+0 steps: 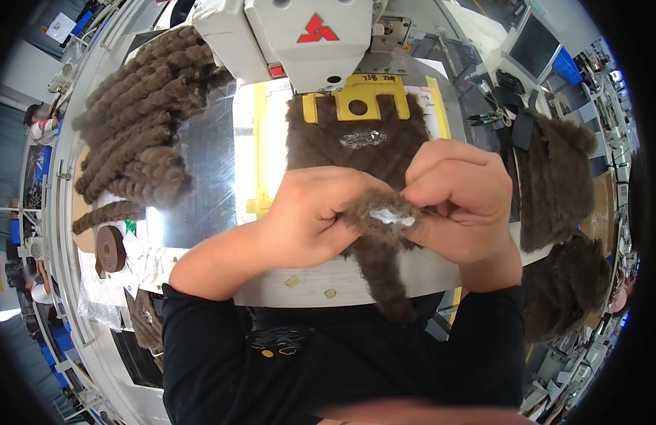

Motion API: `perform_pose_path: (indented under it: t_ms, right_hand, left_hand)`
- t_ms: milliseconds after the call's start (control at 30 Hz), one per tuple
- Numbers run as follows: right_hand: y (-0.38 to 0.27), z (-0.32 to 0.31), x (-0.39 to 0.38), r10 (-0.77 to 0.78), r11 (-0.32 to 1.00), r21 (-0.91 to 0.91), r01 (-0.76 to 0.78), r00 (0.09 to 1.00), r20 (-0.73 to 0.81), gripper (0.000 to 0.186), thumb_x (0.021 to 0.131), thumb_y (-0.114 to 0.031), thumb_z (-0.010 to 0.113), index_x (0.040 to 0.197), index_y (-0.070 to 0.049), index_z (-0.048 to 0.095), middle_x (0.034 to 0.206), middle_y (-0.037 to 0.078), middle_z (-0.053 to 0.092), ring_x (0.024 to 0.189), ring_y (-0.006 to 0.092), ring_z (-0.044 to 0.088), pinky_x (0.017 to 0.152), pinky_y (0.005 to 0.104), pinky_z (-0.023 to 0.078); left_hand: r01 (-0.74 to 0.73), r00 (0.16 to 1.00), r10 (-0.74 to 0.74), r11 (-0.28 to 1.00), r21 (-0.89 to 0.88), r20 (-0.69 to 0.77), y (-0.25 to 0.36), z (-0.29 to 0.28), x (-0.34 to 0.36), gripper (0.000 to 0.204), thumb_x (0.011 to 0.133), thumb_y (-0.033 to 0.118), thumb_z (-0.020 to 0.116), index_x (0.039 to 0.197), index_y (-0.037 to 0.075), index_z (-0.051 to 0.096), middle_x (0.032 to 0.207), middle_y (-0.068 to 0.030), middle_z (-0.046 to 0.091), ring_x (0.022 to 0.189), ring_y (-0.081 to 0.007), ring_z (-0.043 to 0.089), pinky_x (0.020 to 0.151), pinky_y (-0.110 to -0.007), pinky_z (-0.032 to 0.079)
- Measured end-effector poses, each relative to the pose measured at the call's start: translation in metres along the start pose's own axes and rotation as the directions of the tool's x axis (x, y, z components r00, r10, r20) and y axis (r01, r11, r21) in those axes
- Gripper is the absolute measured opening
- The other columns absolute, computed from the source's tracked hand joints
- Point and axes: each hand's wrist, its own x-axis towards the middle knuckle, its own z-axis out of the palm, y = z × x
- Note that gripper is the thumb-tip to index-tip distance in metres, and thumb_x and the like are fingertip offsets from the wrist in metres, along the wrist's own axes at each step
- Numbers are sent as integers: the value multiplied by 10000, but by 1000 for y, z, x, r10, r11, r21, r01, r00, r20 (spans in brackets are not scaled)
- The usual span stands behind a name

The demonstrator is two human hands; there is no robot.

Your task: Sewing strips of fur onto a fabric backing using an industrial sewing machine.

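We see left grip (342, 216) and right grip (416, 212) both pinching a furry brown strip (384, 276) over the tabletop's (260, 287) near edge, seemingly to hold its white patch (391, 216) facing up

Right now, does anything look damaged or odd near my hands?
Nothing looks clearly damaged. A crinkled silvery patch stands out against the brown fur panel beneath the yellow clamp plate; I can't tell whether it belongs there. Pale, shiny material shows on the brown fur strip between your left hand and right hand.
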Motion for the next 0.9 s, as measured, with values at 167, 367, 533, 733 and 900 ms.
perform_pose_path:
  t_ms: [167, 367, 533, 733, 900]
  right_hand:
    - [1, 0, -1, 42, 999, -23, -42, 999, 5, 221, 704, -43, 894, 828, -20, 713, 776, 75, 653, 636, 151, 603, 534, 248, 450]
    - [44, -8, 3, 310, 949, 137, -285, 922, -231, 193, 860, -54, 816, 808, -46, 630, 716, -58, 574, 648, 6, 459, 554, 199, 347]
    - [120, -15, 19, 676, 713, 340, -613, 729, -103, 173, 902, -98, 773, 811, -53, 634, 687, -59, 547, 614, 24, 481, 511, 213, 346]
    - [173, 10, 34, 737, 645, 148, -749, 662, 136, 166, 919, -154, 729, 820, -65, 629, 700, -48, 576, 587, 40, 488, 503, 222, 351]
    - [188, 37, 47, 608, 781, -251, -572, 788, 94, 174, 876, -136, 724, 868, 23, 654, 709, 36, 628, 628, 137, 579, 579, 312, 432]
  left_hand:
    - [-80, 997, 80, 981, 175, 7, -6, -2, -3, 288, 776, -8, 762, 1056, 45, 722, 879, -134, 728, 785, -305, 724, 677, -359, 565]
    - [258, 956, -267, 962, -85, -123, -14, 30, -7, 874, 853, 81, 798, 1565, 124, 293, 856, -117, 681, 589, -215, 568, 590, -362, 485]
    - [372, 928, -367, 909, -191, 62, -42, 26, 9, 432, 950, 36, 691, 1376, 47, 619, 906, 4, 680, 824, -61, 564, 731, -251, 486]
    - [557, 831, -535, 791, -254, 156, -77, -11, 7, 301, 981, 36, 605, 1261, 31, 715, 949, 21, 695, 848, -48, 566, 800, -234, 486]
    - [558, 821, -512, 813, -166, 252, -96, -34, -6, 543, 845, -23, 509, 1361, 50, 664, 984, -19, 707, 814, -114, 598, 788, -294, 517]
